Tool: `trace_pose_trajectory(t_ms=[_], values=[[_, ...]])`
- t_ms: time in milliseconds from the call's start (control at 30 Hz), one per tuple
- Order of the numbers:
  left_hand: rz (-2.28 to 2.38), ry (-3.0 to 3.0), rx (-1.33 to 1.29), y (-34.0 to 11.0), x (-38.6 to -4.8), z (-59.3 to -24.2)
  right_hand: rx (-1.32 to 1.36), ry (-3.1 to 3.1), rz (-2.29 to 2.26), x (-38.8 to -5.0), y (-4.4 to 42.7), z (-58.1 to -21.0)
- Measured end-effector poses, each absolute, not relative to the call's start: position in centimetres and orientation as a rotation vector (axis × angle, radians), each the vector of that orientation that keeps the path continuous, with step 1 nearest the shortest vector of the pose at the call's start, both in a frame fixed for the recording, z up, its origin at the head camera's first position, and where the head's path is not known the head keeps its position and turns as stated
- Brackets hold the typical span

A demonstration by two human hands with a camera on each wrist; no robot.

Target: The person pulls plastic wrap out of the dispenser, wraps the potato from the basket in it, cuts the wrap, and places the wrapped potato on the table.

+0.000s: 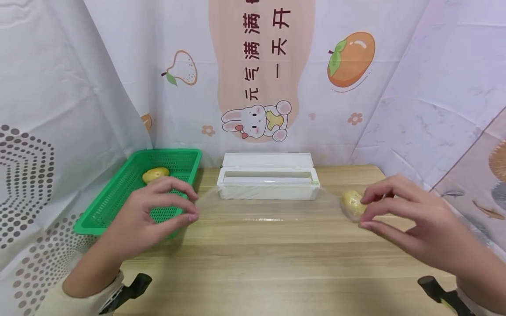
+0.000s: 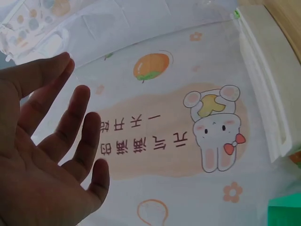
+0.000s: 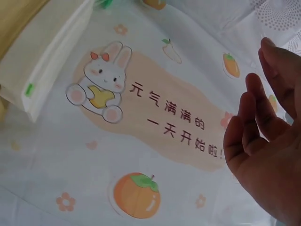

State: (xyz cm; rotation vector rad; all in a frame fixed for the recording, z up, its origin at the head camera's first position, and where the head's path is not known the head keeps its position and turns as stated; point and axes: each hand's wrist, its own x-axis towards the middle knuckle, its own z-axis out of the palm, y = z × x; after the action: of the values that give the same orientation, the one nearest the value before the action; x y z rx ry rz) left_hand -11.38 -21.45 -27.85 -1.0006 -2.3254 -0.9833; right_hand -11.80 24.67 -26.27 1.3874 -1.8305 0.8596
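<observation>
Clear cling film stretches from a white dispenser box toward me, its front edge spanning the space between both hands. My left hand pinches the film's left end between thumb and fingertip. At the other end my right hand pinches it the same way, close to a yellow potato wrapped in clear film. The box's lid stands raised and a white roll shows inside. In the wrist views the left hand and right hand have thumb and index tips together; the film itself is hard to make out there.
A green plastic basket stands at the left with one yellow potato in it, partly behind my left hand. Under everything is a wooden table. A printed cloth hangs behind and along the sides.
</observation>
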Motion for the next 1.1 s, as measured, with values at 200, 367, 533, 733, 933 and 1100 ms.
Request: trace_pose_trajectory(t_ms=[200,367,533,733,933,1100], values=[[-1.043,-2.331,-1.130,-22.0,-10.0,-31.1,1.677,-1.923,0.965,-10.8,24.9,-29.3],[-1.081,-2.328,-1.211,-22.0,-9.3,-34.0,1.685,-2.161,0.886,-9.9,26.1,-33.0],[-1.094,-2.426,-1.204,-21.7,-8.6,-37.0,1.655,-2.320,0.874,-9.6,26.8,-36.1],[-1.080,-2.611,-1.168,-21.4,-8.4,-40.6,1.622,-2.541,0.939,-9.9,26.6,-39.2],[-1.023,-2.701,-1.124,-21.3,-9.3,-43.4,1.538,-2.692,0.936,-10.7,25.8,-41.7],[-1.026,-2.815,-1.089,-21.3,-10.1,-44.6,1.486,-2.787,0.939,-11.4,25.5,-43.0]])
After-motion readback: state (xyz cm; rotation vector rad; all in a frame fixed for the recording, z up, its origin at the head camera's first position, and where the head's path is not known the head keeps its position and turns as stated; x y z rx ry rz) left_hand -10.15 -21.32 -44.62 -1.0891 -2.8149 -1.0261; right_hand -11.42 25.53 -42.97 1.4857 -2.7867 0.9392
